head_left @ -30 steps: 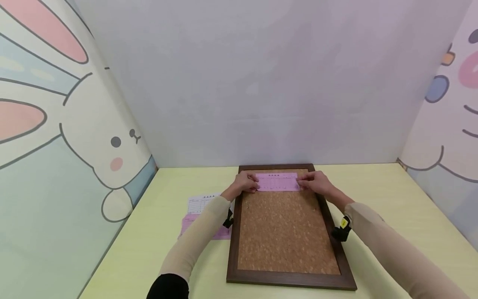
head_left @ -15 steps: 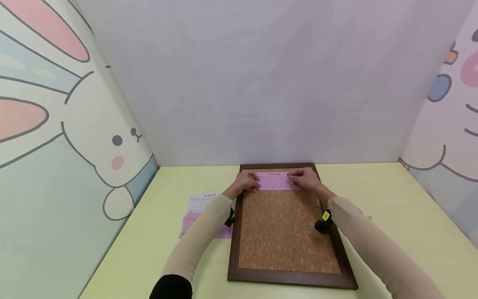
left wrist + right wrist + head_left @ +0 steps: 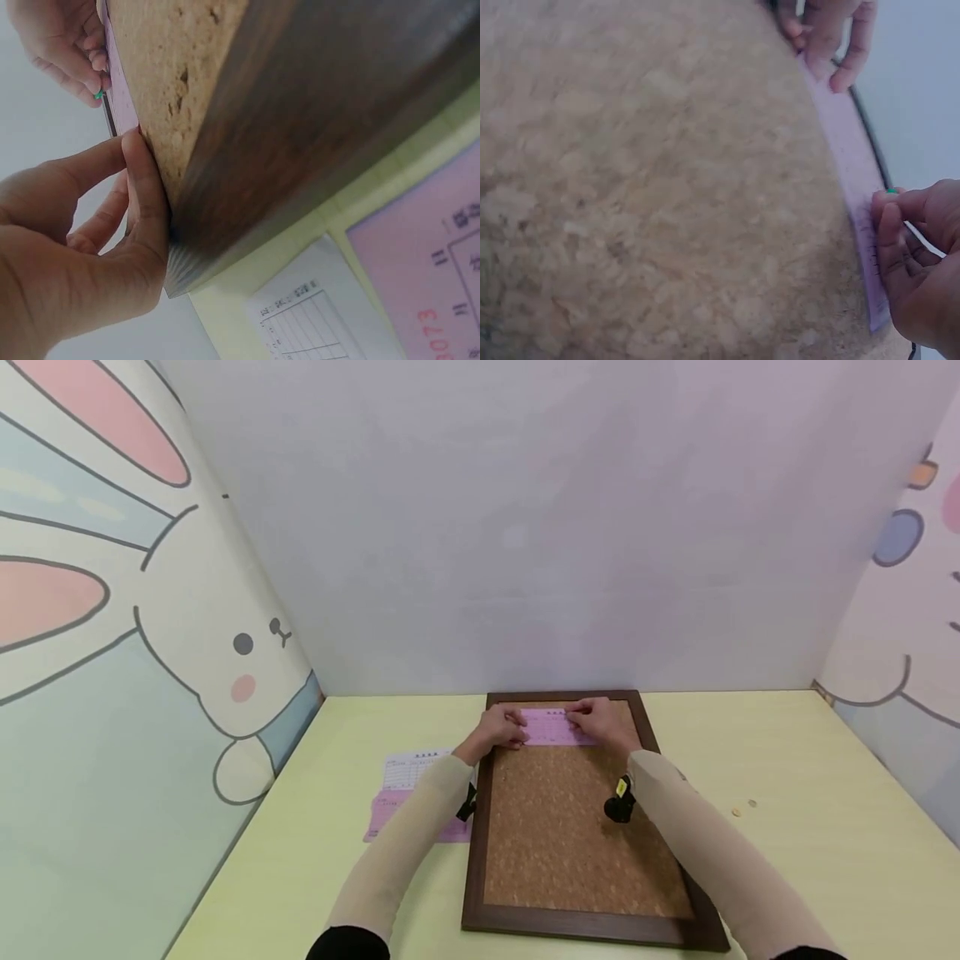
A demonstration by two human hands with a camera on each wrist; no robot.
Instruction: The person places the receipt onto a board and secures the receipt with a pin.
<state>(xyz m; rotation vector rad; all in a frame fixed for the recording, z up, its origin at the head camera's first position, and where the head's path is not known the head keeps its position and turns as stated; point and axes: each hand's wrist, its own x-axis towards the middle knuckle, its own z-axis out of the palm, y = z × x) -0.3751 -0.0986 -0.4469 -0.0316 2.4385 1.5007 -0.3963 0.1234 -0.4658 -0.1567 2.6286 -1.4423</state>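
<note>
A pink form slip lies across the top of a wood-framed corkboard. At the slip's left end, my left hand pinches its edge between thumb and finger, as the left wrist view shows. My right hand is over the slip, right of its middle. Between its thumb and finger it pinches a small green push pin, mostly covered by the fingertips. In the left wrist view the pin's green part shows at my right fingertips. Whether its point is in the cork cannot be seen.
Left of the board lie a white form slip and a pink paper, partly behind my left forearm. Two small round things sit on the pale yellow table to the right. A grey wall rises behind.
My right hand has slid leftward along the slip from its right end toward the middle. The small round things on the right have come into view. My left hand stays at the slip's left end.
</note>
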